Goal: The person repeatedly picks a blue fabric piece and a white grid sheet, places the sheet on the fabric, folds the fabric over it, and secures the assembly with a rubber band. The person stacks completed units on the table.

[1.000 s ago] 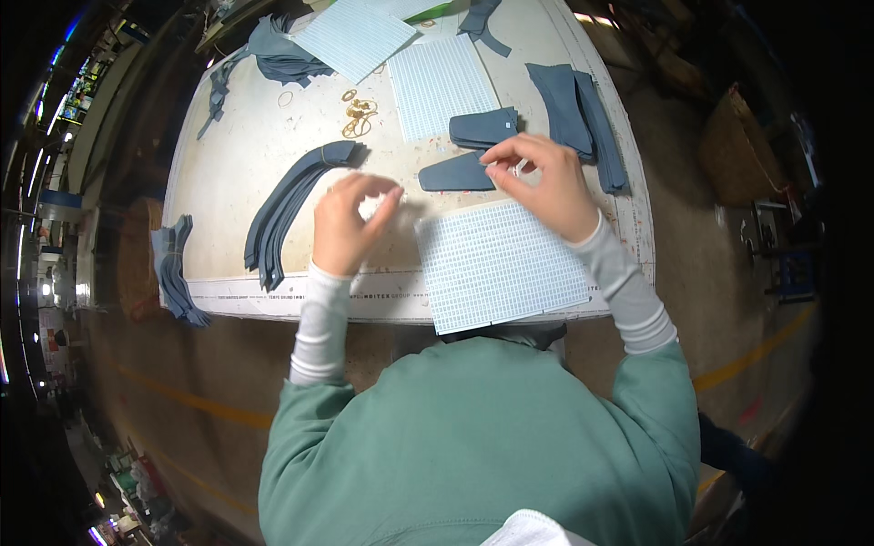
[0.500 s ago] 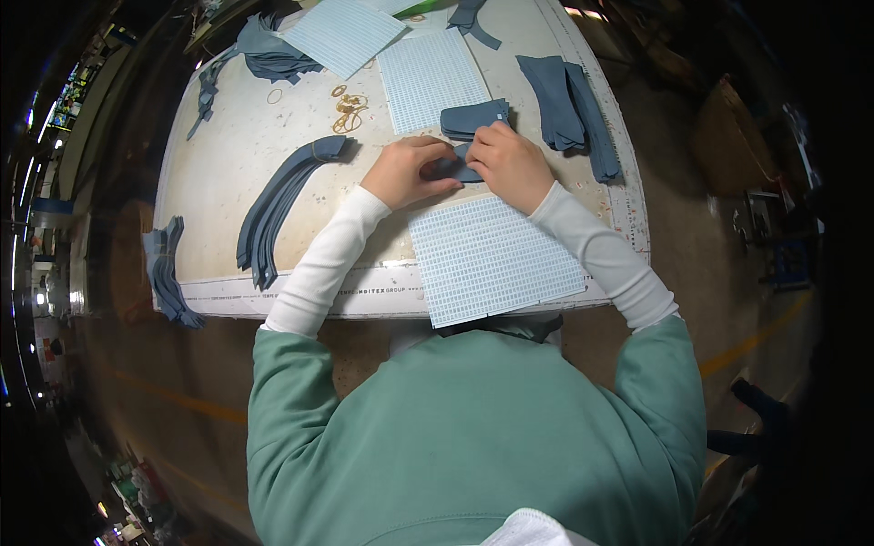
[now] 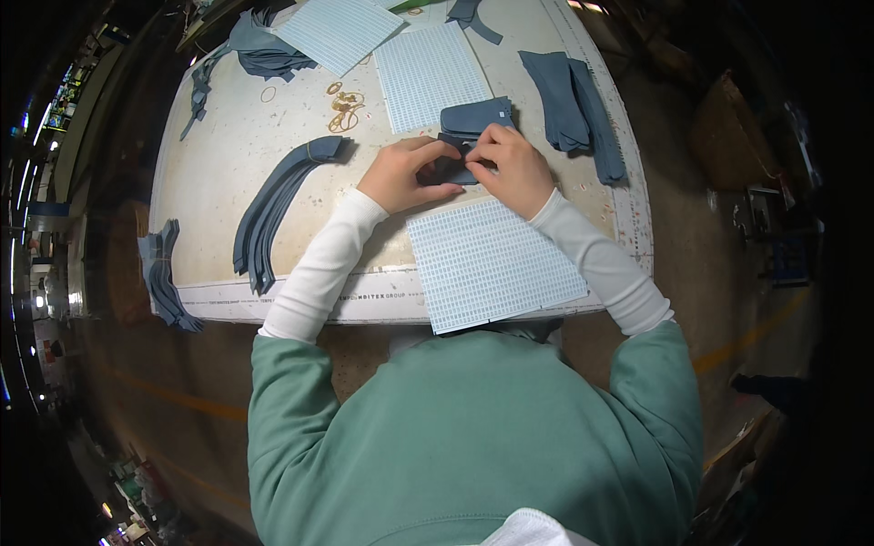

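Observation:
My left hand [image 3: 405,175] curls around the left end of a dark blue cut piece [image 3: 464,176], thumb along the near edge and fingers at the far side. My right hand [image 3: 515,168] is closed in a pinch at the right of that piece; whatever is between its fingertips is too small to make out. Just beyond both hands lies a small stack of blue cut pieces [image 3: 473,119], a tiny white label at its right end. On the near side a sheet of small printed labels [image 3: 496,264] lies partly over the table's front edge.
Banded curved blue strips [image 3: 273,205] lie at left, another bundle [image 3: 159,273] hanging over the left edge. Rubber bands [image 3: 346,111] and two more label sheets [image 3: 432,73] [image 3: 339,35] are farther back. More blue pieces [image 3: 569,105] lie at right on the white table [image 3: 205,164].
My right fingertips have drawn up off the blue piece into a tighter pinch. The piece's right end shows differently now, and my left hand has stayed nearly in place.

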{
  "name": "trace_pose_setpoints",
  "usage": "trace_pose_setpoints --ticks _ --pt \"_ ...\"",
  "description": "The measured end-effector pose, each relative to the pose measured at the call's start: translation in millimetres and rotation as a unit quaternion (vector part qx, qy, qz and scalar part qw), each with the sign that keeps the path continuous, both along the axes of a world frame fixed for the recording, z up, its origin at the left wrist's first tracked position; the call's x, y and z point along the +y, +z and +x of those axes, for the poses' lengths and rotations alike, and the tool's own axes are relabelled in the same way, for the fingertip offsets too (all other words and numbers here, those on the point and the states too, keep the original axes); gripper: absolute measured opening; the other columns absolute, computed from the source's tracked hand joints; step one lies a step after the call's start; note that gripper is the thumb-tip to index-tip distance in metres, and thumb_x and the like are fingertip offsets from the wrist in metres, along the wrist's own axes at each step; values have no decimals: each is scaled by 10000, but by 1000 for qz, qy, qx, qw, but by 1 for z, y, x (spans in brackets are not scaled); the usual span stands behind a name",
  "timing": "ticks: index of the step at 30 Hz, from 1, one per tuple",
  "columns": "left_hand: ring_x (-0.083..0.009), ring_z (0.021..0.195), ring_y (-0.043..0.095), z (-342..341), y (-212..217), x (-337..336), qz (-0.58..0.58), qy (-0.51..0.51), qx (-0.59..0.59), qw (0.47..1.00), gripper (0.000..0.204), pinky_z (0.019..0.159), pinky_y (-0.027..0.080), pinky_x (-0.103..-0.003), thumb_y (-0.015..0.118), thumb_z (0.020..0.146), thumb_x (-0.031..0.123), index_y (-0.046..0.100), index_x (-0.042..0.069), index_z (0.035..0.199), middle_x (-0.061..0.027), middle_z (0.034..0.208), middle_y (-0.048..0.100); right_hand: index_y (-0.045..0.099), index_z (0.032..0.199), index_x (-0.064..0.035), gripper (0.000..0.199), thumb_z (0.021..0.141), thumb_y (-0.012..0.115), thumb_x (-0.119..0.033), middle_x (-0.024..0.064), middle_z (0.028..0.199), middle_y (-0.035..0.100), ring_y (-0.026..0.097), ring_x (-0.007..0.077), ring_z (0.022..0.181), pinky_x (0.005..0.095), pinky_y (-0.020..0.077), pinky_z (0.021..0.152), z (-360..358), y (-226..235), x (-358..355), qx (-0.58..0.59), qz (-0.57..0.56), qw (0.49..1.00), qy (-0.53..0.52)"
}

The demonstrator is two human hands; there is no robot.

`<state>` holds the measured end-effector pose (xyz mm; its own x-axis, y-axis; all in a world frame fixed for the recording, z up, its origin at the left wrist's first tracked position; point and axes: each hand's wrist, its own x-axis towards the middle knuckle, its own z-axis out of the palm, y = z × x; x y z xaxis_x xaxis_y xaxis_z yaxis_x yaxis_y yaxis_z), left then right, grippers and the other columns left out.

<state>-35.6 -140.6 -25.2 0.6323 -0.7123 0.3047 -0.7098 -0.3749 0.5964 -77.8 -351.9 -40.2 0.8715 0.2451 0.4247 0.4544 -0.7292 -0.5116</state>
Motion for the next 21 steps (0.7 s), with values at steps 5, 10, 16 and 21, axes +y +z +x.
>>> trace_pose_setpoints --ticks 5,10,16,21 --pt "-158 700 619 1 -1 1 13 6 -1 1000 355 640 522 -273 809 767 196 679 88 1080 -68 864 655 695 854 -47 63 795 713 -59 25 839 616 611 201 815 319 520 691 4 2 -5 -60 -9 998 -27" --pt "-171 723 636 9 -1 6 27 -6 61 998 339 655 529 -270 780 796 179 670 69 1097 -82 939 679 625 930 -55 157 799 707 -31 46 812 665 638 181 780 286 514 652 8 10 -14 1 50 998 -46" --pt "-202 730 661 6 -2 5 -56 5 92 994 263 695 545 -315 687 857 154 651 115 1115 -107 906 673 574 974 -58 196 817 684 -17 58 816 655 628 165 700 279 502 631 6 8 -7 62 80 995 -25" --pt "-199 774 658 4 2 4 1 -20 26 999 253 676 539 -301 709 850 156 659 79 1086 -100 1029 672 544 1040 -112 238 841 651 -40 92 823 663 658 269 798 383 532 684 5 9 -5 30 67 997 -33"
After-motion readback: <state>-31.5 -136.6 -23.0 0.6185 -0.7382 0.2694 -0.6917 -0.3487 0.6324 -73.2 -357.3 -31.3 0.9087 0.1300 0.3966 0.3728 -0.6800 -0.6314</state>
